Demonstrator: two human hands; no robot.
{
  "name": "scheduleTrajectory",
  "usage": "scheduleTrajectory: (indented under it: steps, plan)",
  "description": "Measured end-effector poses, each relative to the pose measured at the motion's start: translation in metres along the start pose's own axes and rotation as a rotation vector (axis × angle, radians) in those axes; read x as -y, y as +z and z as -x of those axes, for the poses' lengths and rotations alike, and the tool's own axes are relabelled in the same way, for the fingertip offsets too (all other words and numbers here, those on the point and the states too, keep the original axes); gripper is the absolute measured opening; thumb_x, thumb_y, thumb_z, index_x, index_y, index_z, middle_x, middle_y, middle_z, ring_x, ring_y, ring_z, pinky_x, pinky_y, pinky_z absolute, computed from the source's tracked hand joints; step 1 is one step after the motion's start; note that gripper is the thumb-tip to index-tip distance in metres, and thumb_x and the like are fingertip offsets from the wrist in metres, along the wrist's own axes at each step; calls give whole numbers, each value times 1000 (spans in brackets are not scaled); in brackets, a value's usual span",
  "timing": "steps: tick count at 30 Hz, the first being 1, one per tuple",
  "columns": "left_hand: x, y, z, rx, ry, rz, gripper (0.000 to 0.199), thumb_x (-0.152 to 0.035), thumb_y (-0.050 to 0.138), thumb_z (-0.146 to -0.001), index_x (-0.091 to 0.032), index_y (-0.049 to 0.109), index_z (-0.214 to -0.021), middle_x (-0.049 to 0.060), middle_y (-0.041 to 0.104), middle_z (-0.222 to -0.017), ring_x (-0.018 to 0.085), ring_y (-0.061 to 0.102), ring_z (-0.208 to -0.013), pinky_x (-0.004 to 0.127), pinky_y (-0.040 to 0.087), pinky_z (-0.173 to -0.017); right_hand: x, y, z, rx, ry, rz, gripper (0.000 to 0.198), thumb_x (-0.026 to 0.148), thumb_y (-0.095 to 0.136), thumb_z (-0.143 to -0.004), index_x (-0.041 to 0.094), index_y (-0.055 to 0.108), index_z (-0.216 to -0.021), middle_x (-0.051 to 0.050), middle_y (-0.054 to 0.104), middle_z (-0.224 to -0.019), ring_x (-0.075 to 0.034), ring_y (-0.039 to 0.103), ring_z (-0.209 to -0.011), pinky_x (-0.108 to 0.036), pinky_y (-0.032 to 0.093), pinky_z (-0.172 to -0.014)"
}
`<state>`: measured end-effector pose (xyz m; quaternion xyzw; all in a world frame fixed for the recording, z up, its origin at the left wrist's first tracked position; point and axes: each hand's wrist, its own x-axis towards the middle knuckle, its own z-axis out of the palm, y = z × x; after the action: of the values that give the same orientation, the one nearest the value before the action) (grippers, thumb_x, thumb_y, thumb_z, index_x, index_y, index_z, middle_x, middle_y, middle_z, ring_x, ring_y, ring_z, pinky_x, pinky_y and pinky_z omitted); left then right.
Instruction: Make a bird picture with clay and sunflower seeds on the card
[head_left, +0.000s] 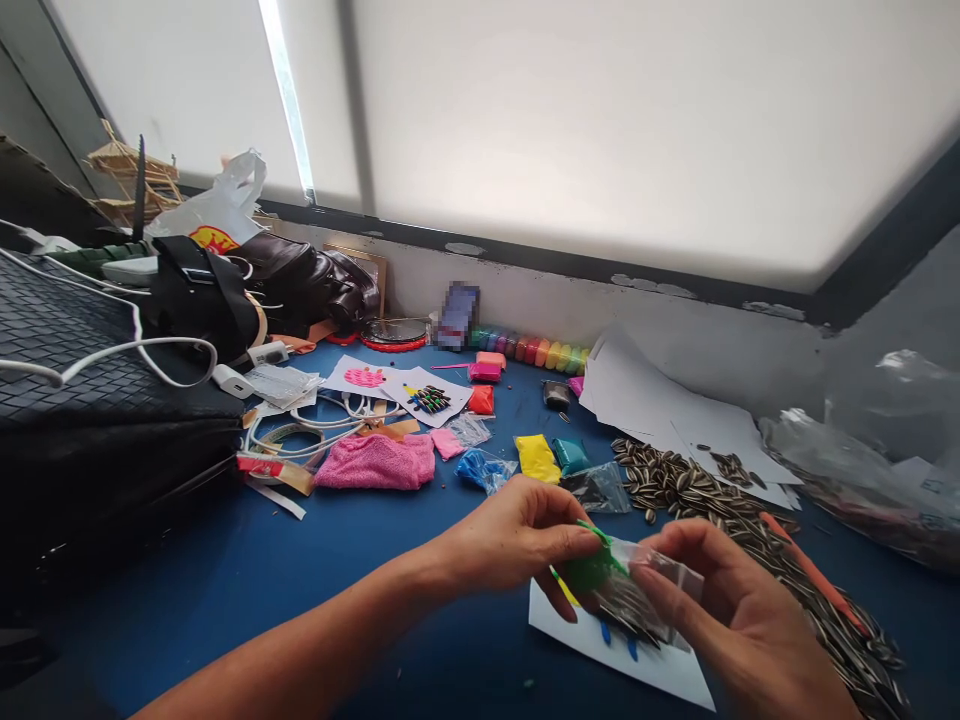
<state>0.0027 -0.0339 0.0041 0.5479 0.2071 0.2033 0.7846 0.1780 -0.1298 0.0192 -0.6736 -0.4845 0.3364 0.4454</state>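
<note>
Between my two hands is a small clear plastic bag (686, 583) with soft green clay (589, 572) at its left end. My left hand (525, 540) grips the green end with thumb and fingers, and a thin bright green strip shows by the thumb. My right hand (739, 610) pinches the clear part of the bag. Below them lies a white paper sheet (675, 680) bearing striped sunflower seeds, blue clay pieces (632, 650) and a yellow clay piece (568, 590). My hands and the bag partly hide that sheet.
Loose sunflower seeds (675, 485) spread across the right, with an orange tool (814, 570) among them. Ahead lie a yellow clay packet (537, 458), a teal packet (572, 456) and a pink cloth (375, 460). A black woven bag (97, 400) and white cables stand left.
</note>
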Motion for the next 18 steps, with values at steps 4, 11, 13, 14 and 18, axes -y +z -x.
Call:
scheduleTrajectory:
  steps: [4, 11, 13, 14, 18]
  plan:
    - [-1, -1, -1, -58, 18, 37, 57, -60, 78, -67, -9, 61, -84, 8, 67, -74, 14, 67, -63, 28, 56, -62, -6, -5, 0, -208, -284, 192, 44, 53, 72, -74, 25, 40, -61, -2, 66, -79, -17, 59, -65, -28, 52, -62]
    - [-4, 2, 0, -68, 32, 48, 54, -61, 76, -70, -11, 57, -79, 8, 69, -73, 15, 67, -63, 27, 55, -59, -11, -3, 2, -194, -547, 195, 17, 37, 68, -83, 28, 65, -68, -5, 72, -94, -24, 67, -88, -35, 55, -80]
    - [-3, 2, 0, -65, 27, 42, 54, -62, 74, -71, -11, 57, -77, 9, 69, -74, 16, 68, -63, 26, 55, -57, -14, -2, 1, -180, -481, 145, 11, 38, 68, -83, 29, 70, -78, -5, 73, -98, -26, 68, -96, -37, 55, -87]
    - [-2, 2, -1, -64, 30, 41, 55, -63, 74, -71, -11, 57, -77, 9, 68, -75, 16, 68, -64, 25, 55, -56, -15, -3, 0, -172, -443, 135, 12, 40, 68, -83, 28, 71, -80, -5, 74, -100, -26, 68, -97, -37, 55, -88]
    - [2, 0, -3, -71, 64, 46, 55, -62, 74, -70, -10, 59, -82, 8, 66, -77, 15, 66, -65, 24, 55, -54, -22, -8, -8, -125, -310, 135, 19, 44, 72, -78, 25, 75, -81, -6, 75, -105, -26, 70, -96, -35, 59, -87]
